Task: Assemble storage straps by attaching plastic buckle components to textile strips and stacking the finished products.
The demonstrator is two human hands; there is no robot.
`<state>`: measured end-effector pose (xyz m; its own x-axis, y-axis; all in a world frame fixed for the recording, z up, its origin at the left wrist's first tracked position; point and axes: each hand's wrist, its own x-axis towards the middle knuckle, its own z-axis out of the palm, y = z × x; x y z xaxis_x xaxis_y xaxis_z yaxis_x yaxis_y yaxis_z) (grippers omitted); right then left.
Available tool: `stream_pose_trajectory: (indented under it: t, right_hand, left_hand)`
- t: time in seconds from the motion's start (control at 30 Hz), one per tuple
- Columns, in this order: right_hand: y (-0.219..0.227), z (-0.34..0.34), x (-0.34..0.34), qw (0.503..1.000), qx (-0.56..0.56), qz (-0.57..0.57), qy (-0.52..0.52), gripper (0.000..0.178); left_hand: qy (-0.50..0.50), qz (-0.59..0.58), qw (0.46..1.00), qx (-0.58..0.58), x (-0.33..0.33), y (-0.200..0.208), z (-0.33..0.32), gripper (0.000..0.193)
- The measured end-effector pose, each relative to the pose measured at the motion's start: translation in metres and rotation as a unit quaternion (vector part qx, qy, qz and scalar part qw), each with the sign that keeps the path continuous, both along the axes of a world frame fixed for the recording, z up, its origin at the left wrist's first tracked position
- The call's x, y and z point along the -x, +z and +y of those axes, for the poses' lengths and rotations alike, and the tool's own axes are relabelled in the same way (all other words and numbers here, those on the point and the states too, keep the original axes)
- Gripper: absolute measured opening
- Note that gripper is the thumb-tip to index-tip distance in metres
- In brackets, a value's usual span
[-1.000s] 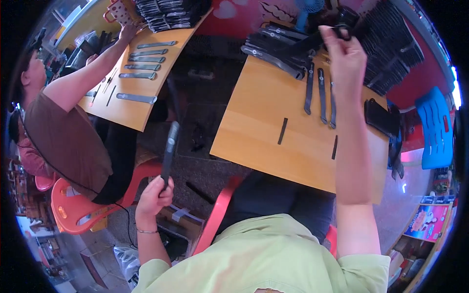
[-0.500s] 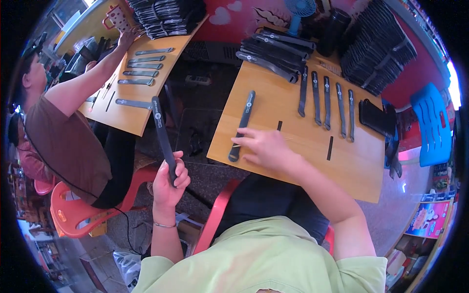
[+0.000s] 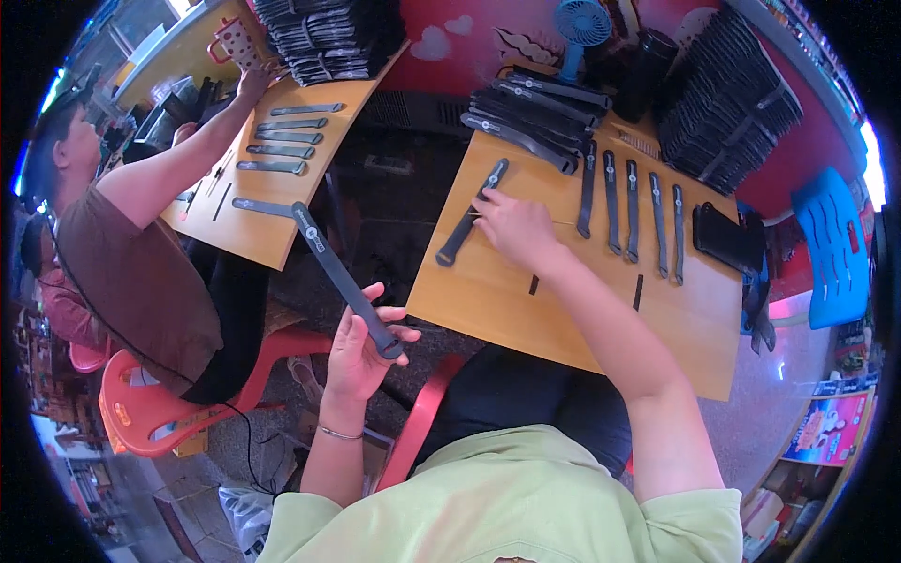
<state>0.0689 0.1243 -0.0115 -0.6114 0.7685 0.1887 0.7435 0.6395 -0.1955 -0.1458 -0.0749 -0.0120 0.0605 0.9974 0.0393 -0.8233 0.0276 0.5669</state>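
Observation:
In my left hand [image 3: 366, 352] is a long flat black strap [image 3: 328, 258] with a pale printed mark. It lies slanted across the partly spread fingers, its slotted lower end by my fingertips and its far end up to the left, past the table's edge. My right hand [image 3: 516, 228] is over the table's left part, fingers bent together on a second black strap [image 3: 460, 237] lying slanted there. A thin pale stick [image 3: 566, 222] shows on both sides of this hand; how it is held is hidden. Several more straps [image 3: 632, 211] lie in a row to the right.
On my wooden table [image 3: 526, 319] are a strap pile [image 3: 535, 113], a tall bundled stack [image 3: 737, 103], a dark bottle [image 3: 646, 70], a blue fan [image 3: 580, 28] and a black wallet [image 3: 727, 235]. A co-worker [image 3: 131, 281] sits left at another table [image 3: 253, 230] with similar straps.
My right hand has moved away from me, and the strap under it has shifted farther and tilted more. My left hand has loosened its fingers and moved right, its strap now slanting more.

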Motion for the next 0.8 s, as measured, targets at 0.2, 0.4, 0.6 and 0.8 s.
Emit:
stream_pose_trajectory:
  t: [0.2,0.4,0.6,0.8]
  right_hand:
    - [-0.011,0.022,-0.001,0.998,-0.048,-0.007,-0.042,0.027]
    - [0.065,-0.054,-0.015,0.969,0.008,0.248,0.000,0.022]
    - [0.090,-0.129,-0.043,0.953,0.045,0.299,0.015,0.025]
    - [0.083,-0.158,-0.057,0.950,0.010,0.311,-0.021,0.038]
  left_hand:
    - [-0.022,0.050,0.998,-0.018,-0.017,0.008,0.005,0.046]
    - [-0.013,0.009,1.000,-0.025,-0.039,0.015,0.021,0.049]
    - [0.001,-0.005,0.998,-0.059,-0.069,0.023,0.039,0.052]
    - [0.025,0.024,0.997,-0.066,-0.096,0.035,0.046,0.051]
